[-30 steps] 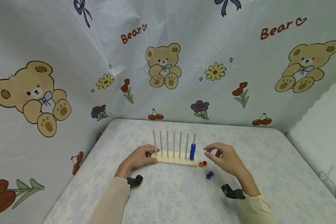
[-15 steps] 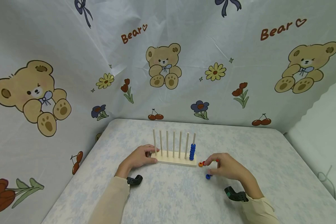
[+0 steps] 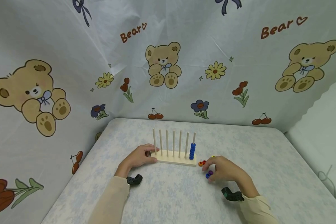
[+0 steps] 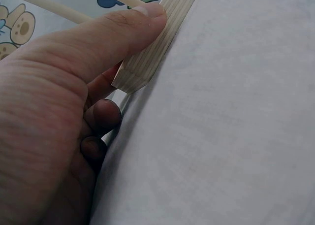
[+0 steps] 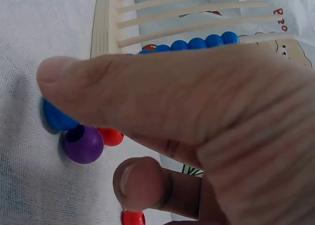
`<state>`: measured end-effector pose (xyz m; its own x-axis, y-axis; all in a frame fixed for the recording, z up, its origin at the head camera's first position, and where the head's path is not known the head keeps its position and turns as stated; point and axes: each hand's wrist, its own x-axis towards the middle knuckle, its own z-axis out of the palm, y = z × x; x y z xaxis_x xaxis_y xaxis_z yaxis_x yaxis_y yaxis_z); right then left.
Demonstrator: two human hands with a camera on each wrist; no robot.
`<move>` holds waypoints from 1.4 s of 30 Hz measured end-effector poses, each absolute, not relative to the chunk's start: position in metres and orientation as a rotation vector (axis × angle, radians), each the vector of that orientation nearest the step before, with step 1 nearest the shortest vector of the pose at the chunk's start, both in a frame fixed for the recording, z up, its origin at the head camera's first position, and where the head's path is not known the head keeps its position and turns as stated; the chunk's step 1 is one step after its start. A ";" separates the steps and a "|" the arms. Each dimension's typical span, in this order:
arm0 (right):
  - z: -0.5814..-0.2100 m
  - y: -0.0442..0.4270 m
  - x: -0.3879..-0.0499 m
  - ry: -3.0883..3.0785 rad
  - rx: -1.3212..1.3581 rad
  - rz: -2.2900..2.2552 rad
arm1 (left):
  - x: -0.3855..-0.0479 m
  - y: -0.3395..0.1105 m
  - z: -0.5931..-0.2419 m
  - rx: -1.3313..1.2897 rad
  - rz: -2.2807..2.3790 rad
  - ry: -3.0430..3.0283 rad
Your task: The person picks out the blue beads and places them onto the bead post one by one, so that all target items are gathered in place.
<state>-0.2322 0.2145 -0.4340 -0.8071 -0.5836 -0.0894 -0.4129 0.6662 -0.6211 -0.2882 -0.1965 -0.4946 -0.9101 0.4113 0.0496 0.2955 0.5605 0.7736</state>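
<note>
A wooden peg rack [image 3: 173, 157] with upright pegs stands on the table; blue beads [image 3: 192, 151] are stacked on its rightmost peg. My left hand [image 3: 138, 156] grips the left end of its base, thumb [image 4: 133, 28] along the front edge. My right hand [image 3: 225, 169] is low over loose beads right of the rack, thumb and fingers apart. A blue bead [image 5: 58, 115] lies partly behind the thumb in the right wrist view, a purple bead [image 5: 83, 144] beside it. Whether the thumb touches the blue bead, I cannot tell.
An orange bead [image 3: 200, 164] and a red bead [image 3: 204, 162] lie near the rack's right end. A yellow bead [image 3: 213, 156] shows just behind the right hand. Another red bead [image 5: 133, 217] is below the fingers in the right wrist view. A bear-print sheet [image 3: 193, 31] hangs behind the table.
My right hand has come down from beside the blue stack to the loose beads, then shifted slightly left. The left hand and the rack have stayed put.
</note>
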 end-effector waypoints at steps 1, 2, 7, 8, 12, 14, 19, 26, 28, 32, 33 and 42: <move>-0.434 0.214 -0.232 2.601 -0.793 -0.869 | -0.288 -0.196 -0.494 0.602 1.276 2.655; -0.434 0.214 -0.233 2.599 -0.792 -0.871 | -0.288 -0.196 -0.494 0.598 1.275 2.658; -0.437 0.215 -0.234 2.601 -0.783 -0.866 | -0.289 -0.196 -0.494 0.590 1.281 2.658; -0.437 0.215 -0.234 2.602 -0.784 -0.863 | -0.289 -0.196 -0.494 0.591 1.284 2.653; -0.441 0.216 -0.235 2.609 -0.792 -0.847 | -0.288 -0.197 -0.494 0.594 1.288 2.645; -0.442 0.216 -0.235 2.610 -0.797 -0.842 | -0.288 -0.197 -0.495 0.595 1.287 2.643; -0.446 0.216 -0.236 2.613 -0.789 -0.821 | -0.288 -0.197 -0.495 0.592 1.280 2.643; -0.446 0.215 -0.236 2.624 -0.798 -0.786 | -0.288 -0.197 -0.495 0.603 1.305 2.632; -0.445 0.215 -0.236 2.623 -0.806 -0.781 | -0.288 -0.197 -0.495 0.599 1.301 2.632; -0.444 0.214 -0.235 2.621 -0.803 -0.780 | -0.287 -0.197 -0.496 0.584 1.290 2.637; -0.445 0.213 -0.235 2.620 -0.796 -0.780 | -0.287 -0.197 -0.495 0.579 1.291 2.637; -0.447 0.214 -0.236 2.615 -0.815 -0.801 | -0.286 -0.196 -0.492 0.590 1.282 2.642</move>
